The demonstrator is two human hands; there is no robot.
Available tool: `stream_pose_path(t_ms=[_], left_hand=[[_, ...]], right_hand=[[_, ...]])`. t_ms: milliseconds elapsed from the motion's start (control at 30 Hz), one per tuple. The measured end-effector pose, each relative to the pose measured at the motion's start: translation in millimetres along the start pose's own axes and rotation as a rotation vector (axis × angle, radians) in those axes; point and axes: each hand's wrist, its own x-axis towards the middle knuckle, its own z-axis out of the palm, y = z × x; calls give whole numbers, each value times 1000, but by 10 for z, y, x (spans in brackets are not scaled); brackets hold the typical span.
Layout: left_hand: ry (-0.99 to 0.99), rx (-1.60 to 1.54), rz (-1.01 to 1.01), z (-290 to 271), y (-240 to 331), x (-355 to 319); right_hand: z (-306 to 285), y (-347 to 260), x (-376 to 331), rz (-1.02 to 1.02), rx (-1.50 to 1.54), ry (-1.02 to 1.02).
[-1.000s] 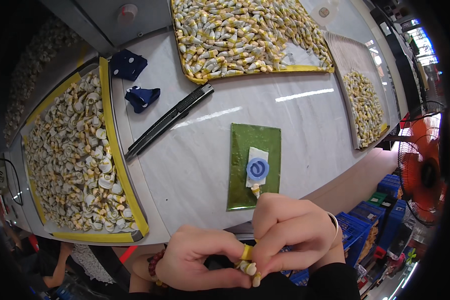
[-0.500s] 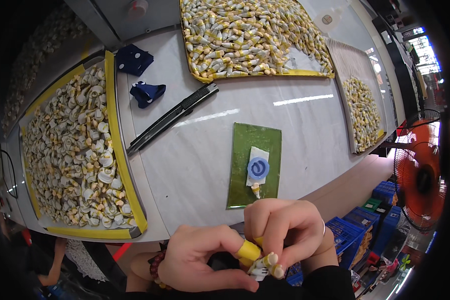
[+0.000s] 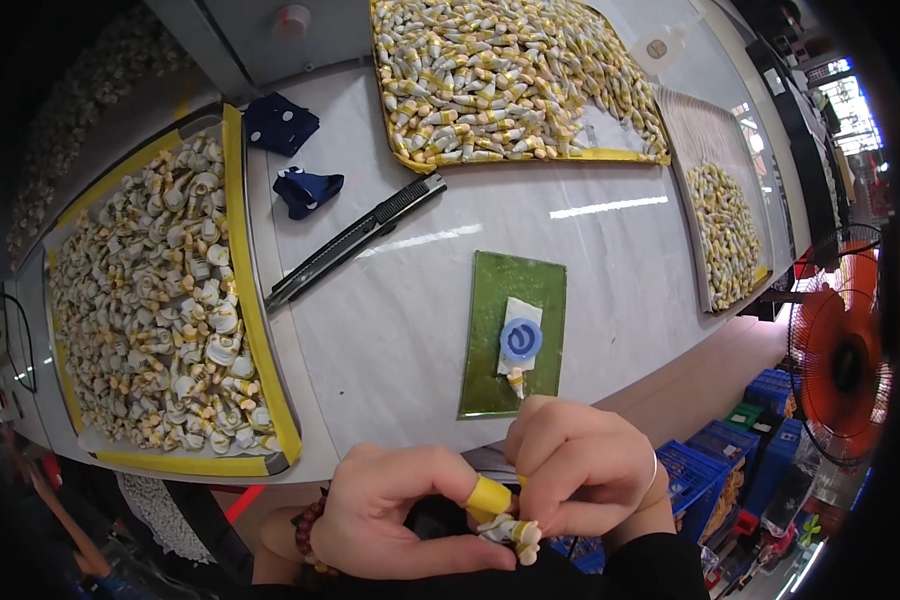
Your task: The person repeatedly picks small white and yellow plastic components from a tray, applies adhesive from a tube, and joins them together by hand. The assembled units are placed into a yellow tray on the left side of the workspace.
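Observation:
Low at the front, my left hand (image 3: 395,515) pinches a small white figurine piece (image 3: 508,530) with yellow bands and peach-coloured ends, between thumb and index finger. Yellow tape wraps that index finger. My right hand (image 3: 590,465) is closed right beside it, thumb and fingertips pressed together against the piece's upper side; what they grip is hidden. Just beyond my hands lies a green mat (image 3: 542,282) bearing a white pad (image 3: 510,364) with a round blue cup (image 3: 521,341) on it. A small banded limb piece (image 3: 515,380) lies at the pad's near edge.
A yellow-edged tray (image 3: 232,190) of white pieces stands left, another tray (image 3: 595,156) of banded limb pieces at the back, a cloth-lined tray (image 3: 685,120) right. A black utility knife (image 3: 360,238) and navy cloth pieces (image 3: 308,190) lie between. An orange fan (image 3: 845,350) stands right.
The piece in my left hand has turned, its peach ends now closer together. My right hand has shifted slightly right and its fingers have moved over the piece. The whole view has shifted a little.

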Motion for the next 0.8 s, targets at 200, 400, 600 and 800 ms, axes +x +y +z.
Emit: stream_pose_path(t_ms=[200,400,600,800], left_hand=[[-29,141,38,-25,15,-9],[117,720,223,-184,561,-300],[514,1785,45,-802,1117,-546],[83,1931,-444,-1094,1062,-566]], right_hand=[[100,-35,26,-3,-179,108],[166,-55,60,-150,-330,120],[-248,6,-180,-212,-368,469],[-382,86,-202,-84,-445,559]])
